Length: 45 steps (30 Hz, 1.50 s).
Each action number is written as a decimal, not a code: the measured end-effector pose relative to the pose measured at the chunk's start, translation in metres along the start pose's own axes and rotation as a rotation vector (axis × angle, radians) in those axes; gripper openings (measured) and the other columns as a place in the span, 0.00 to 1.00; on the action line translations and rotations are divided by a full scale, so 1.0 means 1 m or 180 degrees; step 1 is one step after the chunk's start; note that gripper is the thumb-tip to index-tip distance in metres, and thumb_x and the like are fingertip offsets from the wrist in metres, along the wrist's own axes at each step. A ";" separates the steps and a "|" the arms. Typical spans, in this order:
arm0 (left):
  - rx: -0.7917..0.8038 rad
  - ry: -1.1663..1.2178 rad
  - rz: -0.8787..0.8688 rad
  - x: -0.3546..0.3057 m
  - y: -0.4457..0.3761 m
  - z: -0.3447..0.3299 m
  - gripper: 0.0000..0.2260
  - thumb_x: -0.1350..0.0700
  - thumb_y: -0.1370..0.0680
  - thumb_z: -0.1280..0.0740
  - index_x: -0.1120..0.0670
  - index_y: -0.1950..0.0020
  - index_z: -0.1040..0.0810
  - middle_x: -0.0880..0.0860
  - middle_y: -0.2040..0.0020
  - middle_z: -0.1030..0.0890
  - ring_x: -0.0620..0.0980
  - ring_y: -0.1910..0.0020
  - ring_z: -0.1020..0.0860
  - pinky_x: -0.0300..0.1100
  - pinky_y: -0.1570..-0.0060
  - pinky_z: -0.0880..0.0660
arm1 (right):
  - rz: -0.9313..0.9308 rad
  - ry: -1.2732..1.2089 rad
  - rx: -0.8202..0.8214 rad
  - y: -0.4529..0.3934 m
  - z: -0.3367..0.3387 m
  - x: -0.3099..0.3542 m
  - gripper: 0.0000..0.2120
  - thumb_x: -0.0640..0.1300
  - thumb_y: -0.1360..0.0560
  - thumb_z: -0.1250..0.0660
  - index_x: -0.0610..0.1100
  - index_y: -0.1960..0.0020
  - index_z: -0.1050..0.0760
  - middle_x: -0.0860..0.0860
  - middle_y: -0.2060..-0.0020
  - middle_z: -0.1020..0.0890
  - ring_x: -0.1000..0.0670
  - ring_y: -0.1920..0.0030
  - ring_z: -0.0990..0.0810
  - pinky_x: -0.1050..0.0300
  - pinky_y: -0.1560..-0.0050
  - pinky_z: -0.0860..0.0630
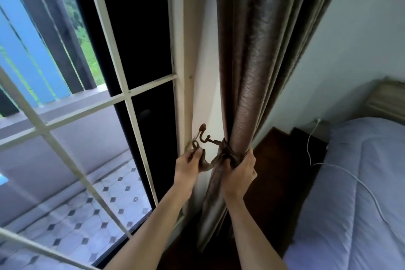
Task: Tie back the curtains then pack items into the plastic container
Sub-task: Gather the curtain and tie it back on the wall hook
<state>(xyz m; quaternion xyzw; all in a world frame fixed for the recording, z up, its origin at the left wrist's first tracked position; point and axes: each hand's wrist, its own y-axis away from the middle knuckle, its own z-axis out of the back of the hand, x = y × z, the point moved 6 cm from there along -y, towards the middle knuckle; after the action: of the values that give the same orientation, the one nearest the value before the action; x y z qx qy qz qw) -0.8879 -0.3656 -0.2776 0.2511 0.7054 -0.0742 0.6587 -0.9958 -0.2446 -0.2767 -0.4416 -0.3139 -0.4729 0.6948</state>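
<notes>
A brown, shiny curtain hangs bunched beside the white window frame. A brown fabric tie-back wraps around it at waist height, near a dark metal hook fixed to the frame. My right hand grips the gathered curtain and the tie-back wrapped around it. My left hand pinches the loose looped end of the tie-back, just below and left of the hook. No plastic container is in view.
A bed with a pale lilac cover stands at the right, with a white cable trailing over it. Dark wooden floor lies between bed and curtain. White window bars and a tiled balcony fill the left.
</notes>
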 end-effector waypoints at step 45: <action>-0.0301 -0.1754 -0.1534 0.026 -0.033 -0.056 0.19 0.54 0.17 0.46 0.47 0.26 0.37 0.43 0.34 0.29 0.40 0.36 0.29 0.35 0.35 0.34 | 0.0193 -0.0224 0.0941 -0.032 -0.011 -0.027 0.30 0.46 0.30 0.28 0.52 0.31 0.35 0.58 0.40 0.25 0.54 0.37 0.27 0.46 0.34 0.29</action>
<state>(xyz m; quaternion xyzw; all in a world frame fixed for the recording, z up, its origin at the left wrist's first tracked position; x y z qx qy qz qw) -0.9531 -0.3635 -0.3032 0.0176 0.5431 -0.2593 0.7984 -1.0352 -0.2500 -0.2941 -0.3601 -0.3908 -0.3847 0.7548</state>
